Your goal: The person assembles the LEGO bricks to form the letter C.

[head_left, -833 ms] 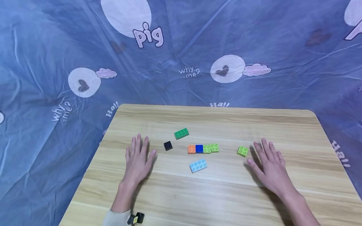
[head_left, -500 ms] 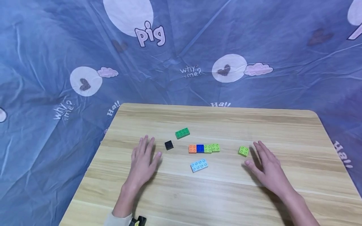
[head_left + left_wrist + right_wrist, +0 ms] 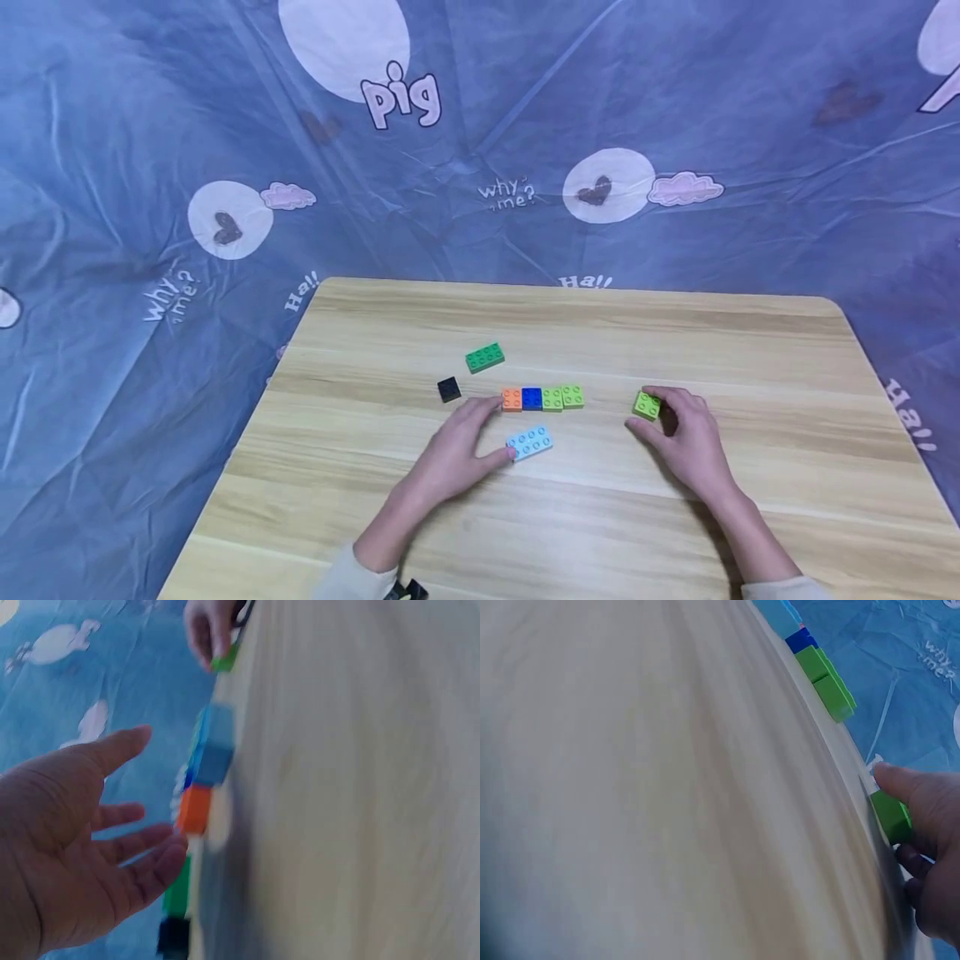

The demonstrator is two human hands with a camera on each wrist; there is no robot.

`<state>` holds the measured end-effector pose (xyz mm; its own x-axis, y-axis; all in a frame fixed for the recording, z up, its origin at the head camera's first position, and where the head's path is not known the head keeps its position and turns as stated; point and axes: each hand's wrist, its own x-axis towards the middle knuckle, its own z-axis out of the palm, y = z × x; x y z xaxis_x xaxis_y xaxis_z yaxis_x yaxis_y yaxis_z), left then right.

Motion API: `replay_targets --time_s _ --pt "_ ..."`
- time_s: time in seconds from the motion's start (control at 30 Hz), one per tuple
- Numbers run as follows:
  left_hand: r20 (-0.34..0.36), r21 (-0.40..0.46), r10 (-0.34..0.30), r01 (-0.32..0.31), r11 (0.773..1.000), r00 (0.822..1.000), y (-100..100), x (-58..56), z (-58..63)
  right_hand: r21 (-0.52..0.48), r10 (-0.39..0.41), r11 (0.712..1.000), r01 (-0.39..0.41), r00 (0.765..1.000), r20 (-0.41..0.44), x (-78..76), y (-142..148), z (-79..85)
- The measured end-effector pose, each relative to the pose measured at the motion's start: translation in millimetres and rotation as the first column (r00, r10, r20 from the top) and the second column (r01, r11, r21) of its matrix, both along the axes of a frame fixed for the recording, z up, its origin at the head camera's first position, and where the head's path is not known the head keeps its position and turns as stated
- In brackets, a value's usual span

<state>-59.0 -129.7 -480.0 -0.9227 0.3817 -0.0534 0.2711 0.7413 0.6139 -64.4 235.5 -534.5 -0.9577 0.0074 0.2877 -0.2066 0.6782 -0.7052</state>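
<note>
In the head view my left hand (image 3: 450, 458) reaches over the table with its fingers extended. Its fingertips are right at the orange brick (image 3: 512, 400), and its thumb overlaps the left end of the light blue brick (image 3: 532, 441). The left wrist view shows this palm (image 3: 67, 862) with fingers loosely spread and nothing between them. My right hand (image 3: 693, 446) has thumb and index finger around a lime green brick (image 3: 647, 406), one on each side. In the right wrist view that brick (image 3: 891, 817) sits between thumb and curled fingers.
The orange brick heads a row with a dark blue brick (image 3: 532, 399) and two lime green bricks (image 3: 562, 397). A long green brick (image 3: 485, 357) and a small black brick (image 3: 448, 389) lie further left on the wooden table (image 3: 570, 533). A blue printed cloth (image 3: 465, 125) hangs behind.
My left hand has moved right, from beside the black brick to the orange and light blue bricks. My right hand has moved left, its thumb and index finger closing around the lone lime green brick.
</note>
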Motion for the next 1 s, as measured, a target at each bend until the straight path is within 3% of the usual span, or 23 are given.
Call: replay_targets --time_s 0.27,0.47,0.57,0.73,0.8,1.0 --pt "-0.142 -0.091 -0.009 -0.004 0.996 0.99 30.6 4.9 -17.8 -0.023 -0.017 1.0 0.016 0.998 -0.06 -1.5 -9.1 -10.6" --pt "-0.115 -0.073 -0.022 0.014 0.997 0.993 38.5 5.0 -20.7 -0.063 0.036 0.997 -0.041 0.996 -0.084 1.2 -15.2 -10.9" --pt "-0.096 -0.067 -0.057 0.051 0.996 0.994 43.3 2.5 -20.2 -0.122 0.125 0.983 -0.139 0.985 -0.116 6.4 -22.9 -10.7" --pt "-0.079 -0.098 -0.15 0.142 0.985 0.985 52.1 -4.4 -21.1 -0.205 0.3 0.922 -0.328 0.941 -0.154 13.9 -41.1 -10.2" --pt "-0.083 -0.092 -0.197 0.19 0.978 0.977 55.9 -9.2 -22.9 -0.207 0.335 0.909 -0.362 0.93 -0.152 15.0 -45.7 -9.1" --pt "-0.082 -0.008 -0.295 0.295 0.955 0.952 60.8 -23.1 -31.6 -0.169 0.352 0.913 -0.372 0.926 -0.135 18.2 -50.0 -9.6"
